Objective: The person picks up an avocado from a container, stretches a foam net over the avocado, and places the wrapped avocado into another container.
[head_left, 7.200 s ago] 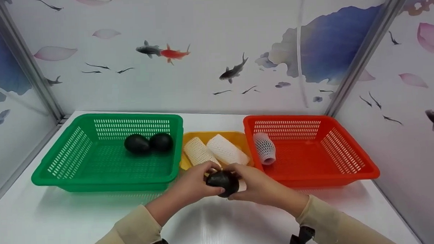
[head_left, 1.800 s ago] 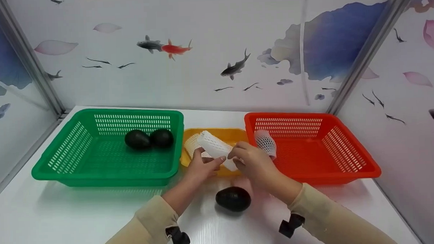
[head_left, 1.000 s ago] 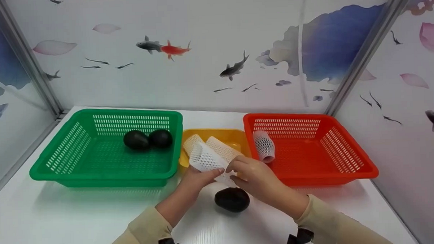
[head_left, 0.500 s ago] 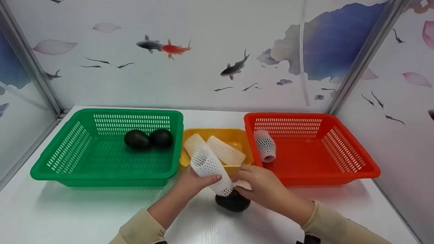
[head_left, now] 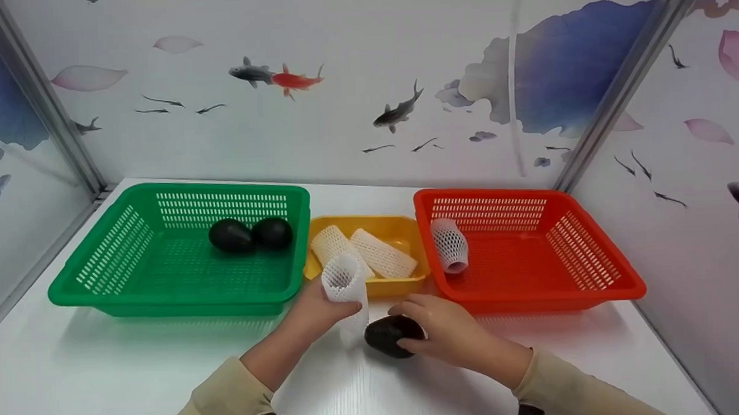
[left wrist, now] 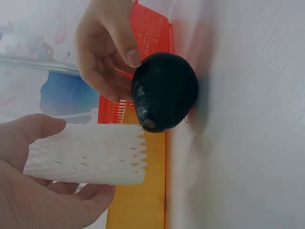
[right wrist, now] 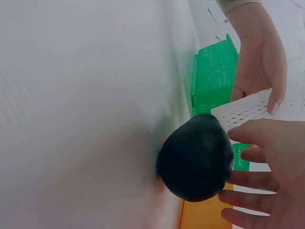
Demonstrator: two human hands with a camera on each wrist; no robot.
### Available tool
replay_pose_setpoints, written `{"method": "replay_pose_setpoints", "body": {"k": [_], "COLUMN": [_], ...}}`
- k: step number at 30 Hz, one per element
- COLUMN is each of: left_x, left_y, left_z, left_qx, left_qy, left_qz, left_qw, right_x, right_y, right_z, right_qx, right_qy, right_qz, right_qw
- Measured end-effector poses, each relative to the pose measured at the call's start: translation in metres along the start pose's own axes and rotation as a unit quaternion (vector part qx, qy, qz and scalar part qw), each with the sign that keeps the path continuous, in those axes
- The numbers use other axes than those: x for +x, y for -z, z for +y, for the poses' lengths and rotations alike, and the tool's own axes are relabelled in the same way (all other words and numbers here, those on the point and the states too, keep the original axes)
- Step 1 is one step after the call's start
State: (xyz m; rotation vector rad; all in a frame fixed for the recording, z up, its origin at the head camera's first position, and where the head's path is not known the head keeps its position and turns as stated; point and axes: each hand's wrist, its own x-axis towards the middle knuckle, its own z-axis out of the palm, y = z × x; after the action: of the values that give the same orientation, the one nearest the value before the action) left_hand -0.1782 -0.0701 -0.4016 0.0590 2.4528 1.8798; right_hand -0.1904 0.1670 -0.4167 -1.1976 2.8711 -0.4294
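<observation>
My left hand (head_left: 311,311) holds a white foam net sleeve (head_left: 344,285) tilted upright, its round top opening facing up. In the left wrist view, the thumb lies on one side of the sleeve (left wrist: 90,152) and the fingers on the other, its jagged end near the avocado. A dark avocado (head_left: 386,337) lies on the white table just right of the sleeve. Around its right end my right hand (head_left: 457,333) has its thumb in front and fingers behind. The right wrist view shows these fingertips at the side of the avocado (right wrist: 196,160).
A yellow tray (head_left: 403,286) with two more foam sleeves (head_left: 383,254) stands behind the hands. On the left, a green basket (head_left: 182,305) contains two avocados (head_left: 231,235). A red basket (head_left: 545,296) on the right has a net-covered item (head_left: 449,246) against its left wall.
The avocado was set down on the table and a sleeve lifted from the yellow tray. Lately, my left hand swung the sleeve left and more upright, while my right hand left it and took the avocado.
</observation>
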Motion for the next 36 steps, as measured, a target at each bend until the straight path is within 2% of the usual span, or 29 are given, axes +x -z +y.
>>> {"method": "replay_pose_setpoints", "body": {"k": [3, 7, 12, 18, 21, 30, 36], "left_x": [0.0, 0.0, 0.001, 0.003, 0.004, 0.004, 0.003], "left_y": [0.001, 0.002, 0.002, 0.002, 0.002, 0.003, 0.002], "left_z": [0.0, -0.002, -0.001, 0.006, 0.008, 0.012, 0.017], "left_qx": [0.004, -0.006, 0.0, -0.009, -0.024, -0.095, -0.137], "left_qy": [-0.006, 0.001, 0.031, 0.065, 0.071, 0.056, 0.051], "left_qz": [0.003, 0.003, 0.007, 0.016, 0.022, 0.05, 0.061], "left_qw": [1.0, 1.0, 0.9995, 0.9977, 0.997, 0.9927, 0.9873], "right_x": [0.0, -0.001, -0.002, -0.002, -0.003, -0.012, -0.01], "right_y": [-0.005, -0.014, -0.02, -0.012, -0.007, 0.001, 0.007], "right_z": [0.001, 0.003, 0.004, 0.001, 0.0, -0.006, -0.01], "right_qx": [0.001, 0.01, 0.019, 0.028, 0.038, 0.103, 0.117], "right_qy": [-0.003, 0.008, 0.008, -0.011, -0.013, -0.014, -0.012], "right_qz": [-0.02, -0.027, -0.036, -0.046, -0.035, 0.001, 0.023], "right_qw": [0.9998, 0.9996, 0.9991, 0.9985, 0.9986, 0.9946, 0.9928]}}
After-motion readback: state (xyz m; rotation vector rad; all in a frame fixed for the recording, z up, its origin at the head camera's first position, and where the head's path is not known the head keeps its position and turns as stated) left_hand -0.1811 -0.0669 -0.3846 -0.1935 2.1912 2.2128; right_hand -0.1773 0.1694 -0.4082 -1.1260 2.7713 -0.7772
